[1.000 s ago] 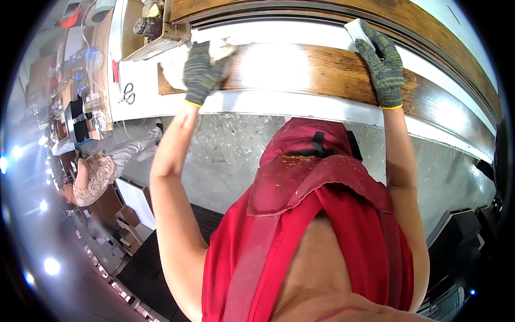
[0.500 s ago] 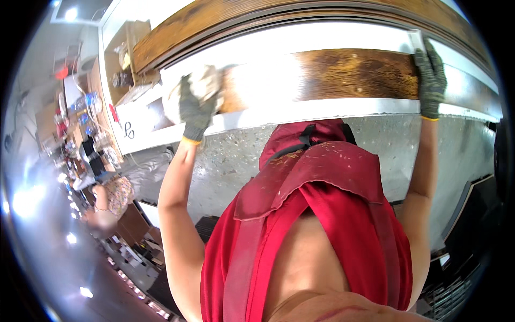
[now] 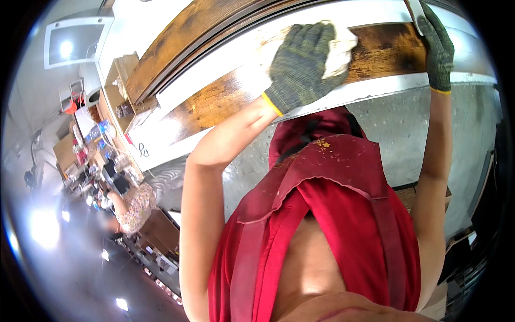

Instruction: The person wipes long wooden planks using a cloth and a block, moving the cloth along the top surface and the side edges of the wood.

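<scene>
Nearest: dark red apron (image 3: 322, 166) with straps, worn over bright red clothing (image 3: 351, 231); small yellow marks on the bib.

Next, left hand (image 3: 303, 67), in a dark green knitted glove with yellow cuff edging: palm down on a bunched white cloth (image 3: 342, 48), grasping it against the board; fingertip pressure, cannot tell. Right hand (image 3: 440, 53), in a matching glove: grasping a slim white block (image 3: 414, 16) at the far long edge, toward the right part of the board.

Under the cloth: long brown wooden board (image 3: 386, 51), lying lengthwise across a white worktable (image 3: 375, 85), with strong glare along its surface.

Beyond: second brown board (image 3: 161, 59), dark grooved edge facing the first. Toward the left end: black-handled scissors (image 3: 142, 149) on the white surface; open wooden box (image 3: 127, 60) near the second board.

Farther left: person in a floral top (image 3: 138, 208), beside cluttered shelving.
</scene>
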Tool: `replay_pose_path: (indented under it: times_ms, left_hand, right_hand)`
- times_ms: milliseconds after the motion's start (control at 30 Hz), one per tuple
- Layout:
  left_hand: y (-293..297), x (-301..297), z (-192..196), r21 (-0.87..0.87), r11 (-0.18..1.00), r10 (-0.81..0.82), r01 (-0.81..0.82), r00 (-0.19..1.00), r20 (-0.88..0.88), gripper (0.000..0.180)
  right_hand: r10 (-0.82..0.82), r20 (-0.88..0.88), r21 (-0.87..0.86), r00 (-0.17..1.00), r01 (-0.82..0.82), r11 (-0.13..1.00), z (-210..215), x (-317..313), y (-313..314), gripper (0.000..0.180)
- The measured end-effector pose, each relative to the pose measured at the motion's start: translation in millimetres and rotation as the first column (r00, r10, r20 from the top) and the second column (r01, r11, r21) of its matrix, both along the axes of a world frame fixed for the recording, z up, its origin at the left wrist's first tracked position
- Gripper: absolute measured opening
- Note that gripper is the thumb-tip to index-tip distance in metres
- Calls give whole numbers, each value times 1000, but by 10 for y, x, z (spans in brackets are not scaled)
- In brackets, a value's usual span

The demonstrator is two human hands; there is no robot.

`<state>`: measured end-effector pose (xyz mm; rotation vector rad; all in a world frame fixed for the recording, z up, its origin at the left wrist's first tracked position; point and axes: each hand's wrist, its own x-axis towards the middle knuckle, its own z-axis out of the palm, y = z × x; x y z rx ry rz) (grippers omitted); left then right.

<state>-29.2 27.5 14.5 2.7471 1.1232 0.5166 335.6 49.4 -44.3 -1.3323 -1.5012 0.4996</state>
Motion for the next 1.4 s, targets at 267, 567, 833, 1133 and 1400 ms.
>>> replay_pose_path:
  times_ms: [267,567,833,1133,1400]
  left_hand:
    - [-47,-726,-44,-97,981,-170,166,985,-36,101]
    - [36,-834,-197,-128,977,-190,172,971,-146,101]
    - [322,455,-241,-219,966,-145,138,989,-18,108]
    - [238,93,-164,-216,973,-98,74,990,-103,111]
    - [436,1036,-114,-260,947,-226,188,966,-124,101]
  right_hand:
    - [-56,-548,-204,834,-68,977,495,-659,-42,45]
    - [-8,-636,-77,772,-53,996,467,-1002,-132,40]
    - [118,-791,96,601,-69,993,278,-1102,-255,47]
    - [53,-522,294,852,120,948,173,2165,294,47]
    - [-532,0,75,847,530,844,437,2733,310,46]
